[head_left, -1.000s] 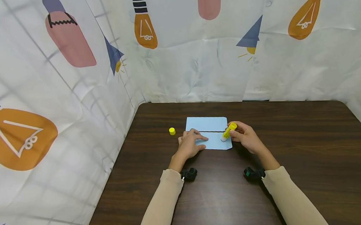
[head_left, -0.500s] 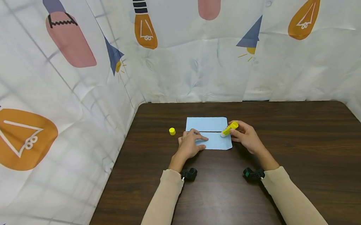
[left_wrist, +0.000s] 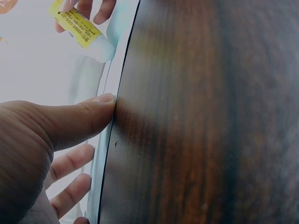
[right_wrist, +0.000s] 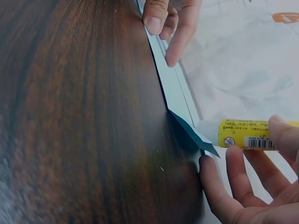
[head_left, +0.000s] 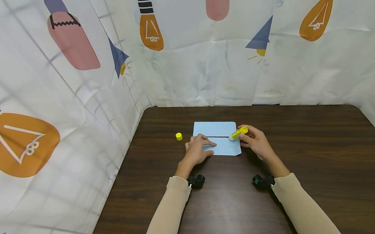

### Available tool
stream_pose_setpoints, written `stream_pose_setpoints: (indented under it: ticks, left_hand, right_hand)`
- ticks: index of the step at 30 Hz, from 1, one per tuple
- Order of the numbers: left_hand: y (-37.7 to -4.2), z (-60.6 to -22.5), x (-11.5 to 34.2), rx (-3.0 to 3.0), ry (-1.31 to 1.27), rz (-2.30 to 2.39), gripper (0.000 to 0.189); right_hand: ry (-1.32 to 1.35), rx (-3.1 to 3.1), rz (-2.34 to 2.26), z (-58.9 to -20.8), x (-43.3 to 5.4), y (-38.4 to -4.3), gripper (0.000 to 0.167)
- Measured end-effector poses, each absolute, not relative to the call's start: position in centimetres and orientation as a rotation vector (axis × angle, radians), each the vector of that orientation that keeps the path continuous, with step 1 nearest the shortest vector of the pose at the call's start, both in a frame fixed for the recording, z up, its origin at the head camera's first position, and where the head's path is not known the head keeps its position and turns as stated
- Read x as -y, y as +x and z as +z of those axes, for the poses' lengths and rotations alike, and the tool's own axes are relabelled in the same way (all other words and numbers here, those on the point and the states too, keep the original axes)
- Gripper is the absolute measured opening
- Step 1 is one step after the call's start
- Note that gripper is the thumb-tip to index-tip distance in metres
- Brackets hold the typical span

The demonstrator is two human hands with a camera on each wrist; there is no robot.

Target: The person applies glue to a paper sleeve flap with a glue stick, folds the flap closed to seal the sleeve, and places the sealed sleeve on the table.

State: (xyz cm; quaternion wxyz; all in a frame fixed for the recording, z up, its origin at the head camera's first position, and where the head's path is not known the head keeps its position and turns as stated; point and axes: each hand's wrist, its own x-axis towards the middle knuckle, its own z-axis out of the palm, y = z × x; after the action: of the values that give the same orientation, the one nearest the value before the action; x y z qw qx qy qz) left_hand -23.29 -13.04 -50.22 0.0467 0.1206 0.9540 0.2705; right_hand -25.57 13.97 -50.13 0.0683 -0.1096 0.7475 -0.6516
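Observation:
A light blue paper piece [head_left: 226,147] lies on the table, crossed by a dark line between its near and far panels. My left hand [head_left: 196,149] rests on its near left part, fingers spread, with the thumb at the near edge. My right hand [head_left: 256,141] holds a yellow glue stick [head_left: 239,132], uncapped and tilted, its white end down at the paper's right side near the dark line. In the right wrist view, the glue stick [right_wrist: 245,134] has its white end at a raised corner of the paper [right_wrist: 170,84]. The right fingertips sit close to that corner.
A yellow cap [head_left: 179,136] stands on the dark wooden table [head_left: 227,202], left of the paper. White printed curtains [head_left: 187,76] hang behind the table and along its left side. A black wrist device [head_left: 196,181] sits on each wrist.
The glue stick has tilted flatter, and its white end has moved slightly away from me along the paper's right side. The left hand and the cap have stayed in place.

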Motion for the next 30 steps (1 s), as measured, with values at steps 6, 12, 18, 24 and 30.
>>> stream_pose_setpoints:
  ticks: [6, 12, 18, 24, 30]
  left_hand:
    - [-23.33, -50.21, 13.03, -2.910, 0.367, 0.824, 0.031]
    - [-23.37, -50.23, 13.00, -2.911, 0.362, 0.825, 0.031]
    - [-23.41, -50.36, 12.99, -2.912, 0.362, 0.823, 0.031]
    - [-23.49, -50.56, 12.99, -2.923, 0.359, 0.812, 0.030]
    - [-23.50, -50.55, 12.98, -2.924, 0.358, 0.815, 0.030]
  right_hand:
    - [-0.314, -2.245, -1.946, -49.87, -13.90, -25.54, 0.044]
    - [-0.332, -2.254, -1.914, -49.80, -14.03, -25.59, 0.044]
    - [-0.373, -2.250, -1.893, -49.82, -14.11, -25.57, 0.043]
    - [-0.404, -2.242, -1.885, -49.95, -14.18, -25.59, 0.042]
    - [-0.422, -2.248, -1.868, -49.99, -14.28, -25.66, 0.041]
